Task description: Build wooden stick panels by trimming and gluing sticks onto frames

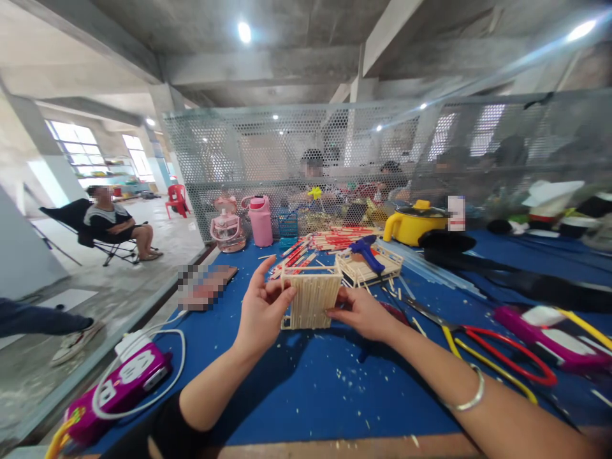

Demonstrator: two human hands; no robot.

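A small box-like frame of pale wooden sticks [313,301] is held upright above the blue table [325,395]. My left hand [262,306] grips its left side between thumb and fingers. On its right edge, my right hand [366,311] pinches the frame with thumb and fingertips. Behind it, a blue glue gun [367,254] rests on a second stick structure [394,266]. Red-marked sticks [335,239] lie in a loose pile farther back.
Scissors with red and yellow handles [509,354] and a yellow pot [414,226] are on the right. Left are a purple power strip [119,389] with a white cable and a phone [210,287]. Pink bottles [261,222] stand before a mesh screen [239,153]. A person sits far left.
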